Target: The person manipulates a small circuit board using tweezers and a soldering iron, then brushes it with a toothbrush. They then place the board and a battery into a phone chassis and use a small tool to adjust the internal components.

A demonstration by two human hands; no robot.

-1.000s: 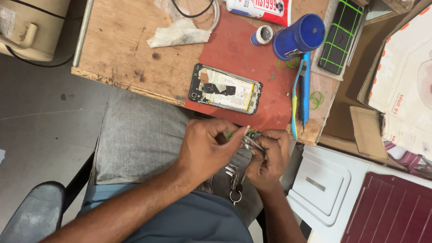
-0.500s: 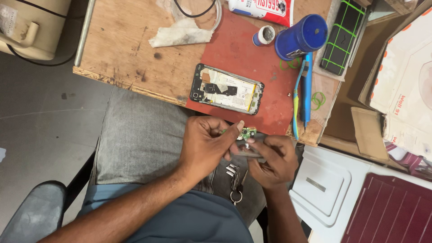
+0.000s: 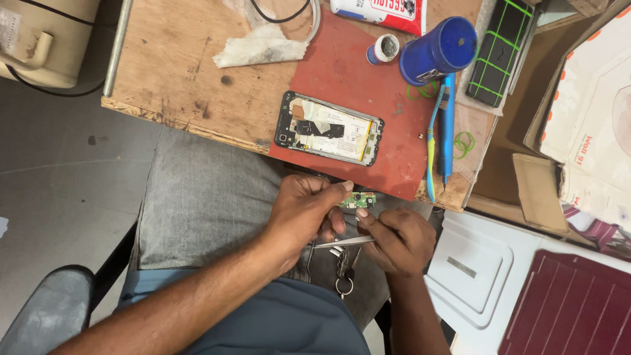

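Observation:
My left hand (image 3: 302,212) pinches a small green circuit board (image 3: 359,200) between thumb and fingertips, just below the table's front edge and over my lap. My right hand (image 3: 397,240) sits right beside it and grips metal tweezers (image 3: 343,242), whose tips point left under the left fingers. An opened phone (image 3: 328,129) with its back cover off lies on a red mat (image 3: 342,66) on the wooden table (image 3: 177,72), a short way above both hands.
A bunch of keys (image 3: 342,271) hangs at my waist. On the table are a crumpled tissue (image 3: 259,49), a small pot (image 3: 382,48), a blue cylinder (image 3: 439,49), a toothbrush (image 3: 432,141), a blue tool (image 3: 447,125) and a black case (image 3: 496,52). A white box (image 3: 470,263) stands right.
My right hand has drawn slightly down and away from the left. The tweezers now lie level below the board. The board stays pinched in my left hand.

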